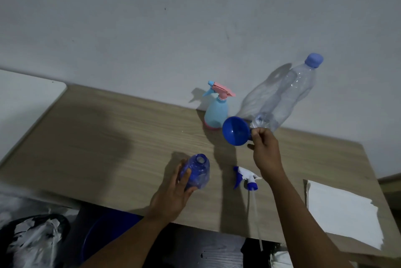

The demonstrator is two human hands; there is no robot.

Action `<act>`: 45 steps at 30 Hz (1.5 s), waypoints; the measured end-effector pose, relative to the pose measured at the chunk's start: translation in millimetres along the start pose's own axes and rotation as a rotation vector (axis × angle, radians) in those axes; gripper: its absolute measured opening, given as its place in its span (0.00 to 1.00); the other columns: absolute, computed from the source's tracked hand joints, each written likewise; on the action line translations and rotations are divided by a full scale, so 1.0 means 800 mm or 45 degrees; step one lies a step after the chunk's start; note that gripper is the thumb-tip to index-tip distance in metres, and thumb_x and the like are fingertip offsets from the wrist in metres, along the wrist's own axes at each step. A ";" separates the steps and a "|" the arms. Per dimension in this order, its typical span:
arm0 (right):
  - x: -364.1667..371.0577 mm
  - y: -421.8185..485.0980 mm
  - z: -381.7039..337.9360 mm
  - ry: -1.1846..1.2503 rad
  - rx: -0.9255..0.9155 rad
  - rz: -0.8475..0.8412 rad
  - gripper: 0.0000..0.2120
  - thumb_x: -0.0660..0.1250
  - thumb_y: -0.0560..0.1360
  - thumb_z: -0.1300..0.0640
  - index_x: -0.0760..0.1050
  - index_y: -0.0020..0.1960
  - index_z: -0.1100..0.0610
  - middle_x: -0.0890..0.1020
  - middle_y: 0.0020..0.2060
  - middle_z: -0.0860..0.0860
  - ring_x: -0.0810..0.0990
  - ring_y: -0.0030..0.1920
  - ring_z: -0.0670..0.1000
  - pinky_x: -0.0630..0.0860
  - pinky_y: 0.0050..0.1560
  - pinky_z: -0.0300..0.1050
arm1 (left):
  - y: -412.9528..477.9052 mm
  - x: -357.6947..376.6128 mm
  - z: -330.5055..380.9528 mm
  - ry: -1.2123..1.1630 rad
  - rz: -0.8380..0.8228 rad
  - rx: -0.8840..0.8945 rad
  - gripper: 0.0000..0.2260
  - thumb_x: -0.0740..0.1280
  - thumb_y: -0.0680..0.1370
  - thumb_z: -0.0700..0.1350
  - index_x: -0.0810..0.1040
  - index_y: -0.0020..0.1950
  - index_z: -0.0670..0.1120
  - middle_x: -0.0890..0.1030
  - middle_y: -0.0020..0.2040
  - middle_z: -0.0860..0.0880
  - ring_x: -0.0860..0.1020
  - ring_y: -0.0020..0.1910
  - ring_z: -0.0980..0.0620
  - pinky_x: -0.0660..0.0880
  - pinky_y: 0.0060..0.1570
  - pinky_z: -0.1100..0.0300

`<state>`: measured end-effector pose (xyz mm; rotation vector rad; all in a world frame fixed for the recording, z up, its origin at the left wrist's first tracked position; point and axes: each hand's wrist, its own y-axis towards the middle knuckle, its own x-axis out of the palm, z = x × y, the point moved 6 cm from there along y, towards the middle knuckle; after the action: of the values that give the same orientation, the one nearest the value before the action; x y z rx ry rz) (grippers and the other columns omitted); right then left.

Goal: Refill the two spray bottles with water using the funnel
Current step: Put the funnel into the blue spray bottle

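My left hand point(173, 191) grips a clear blue spray bottle point(198, 172) on the wooden table point(108, 148); its neck is open, with no head on it. The bottle's white and blue spray head point(246, 177) lies on the table to the right, its dip tube point(256, 217) running toward the front edge. My right hand point(263, 148) holds a blue funnel point(235, 129) by its spout, lifted above the table with the wide mouth facing left. A light blue spray bottle with a pink head point(217, 113) stands at the wall. A large clear water bottle with a blue cap point(288, 96) stands beside it.
A white folded paper towel point(340, 209) lies at the table's right front. A white board point(26, 98) adjoins the table at the left. Below the front edge sit a blue round container point(104, 233) and a dark plastic bag point(32, 241).
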<state>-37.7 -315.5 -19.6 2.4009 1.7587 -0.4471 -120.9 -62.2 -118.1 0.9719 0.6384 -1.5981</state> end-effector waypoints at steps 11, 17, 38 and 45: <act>0.017 -0.089 -0.056 0.914 0.522 -0.461 0.10 0.57 0.82 0.60 0.76 0.54 0.62 0.78 0.38 0.55 0.76 0.36 0.51 0.75 0.35 0.45 | -0.012 0.001 0.003 -0.186 0.033 0.076 0.27 0.43 0.80 0.66 0.31 0.75 0.67 0.42 0.79 0.61 0.69 0.73 0.44 0.80 0.55 0.46; 0.032 -0.104 -0.072 0.790 0.479 -0.633 0.11 0.57 0.82 0.63 0.77 0.48 0.60 0.80 0.37 0.54 0.78 0.37 0.50 0.75 0.36 0.45 | -0.013 -0.008 0.008 -0.229 0.081 0.118 0.30 0.50 0.82 0.58 0.31 0.74 0.69 0.36 0.77 0.68 0.57 0.74 0.56 0.74 0.63 0.52; 0.052 -0.103 -0.054 0.224 0.354 -0.679 0.09 0.60 0.83 0.58 0.75 0.48 0.59 0.81 0.45 0.58 0.79 0.39 0.49 0.77 0.41 0.47 | -0.012 0.000 -0.005 -0.246 0.103 0.132 0.35 0.59 0.83 0.51 0.35 0.78 0.62 0.47 0.80 0.55 0.66 0.75 0.48 0.78 0.61 0.48; 0.048 -0.104 -0.054 0.290 0.347 -0.626 0.07 0.61 0.83 0.60 0.76 0.50 0.59 0.82 0.44 0.56 0.78 0.38 0.49 0.77 0.39 0.46 | -0.013 0.000 -0.004 -0.305 0.124 0.137 0.35 0.60 0.83 0.50 0.37 0.78 0.63 0.49 0.81 0.53 0.65 0.75 0.50 0.76 0.64 0.50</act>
<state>-99.0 -242.6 14.9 2.2353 2.5558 -0.5077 -130.1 -56.8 -120.3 0.8588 0.3389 -1.6435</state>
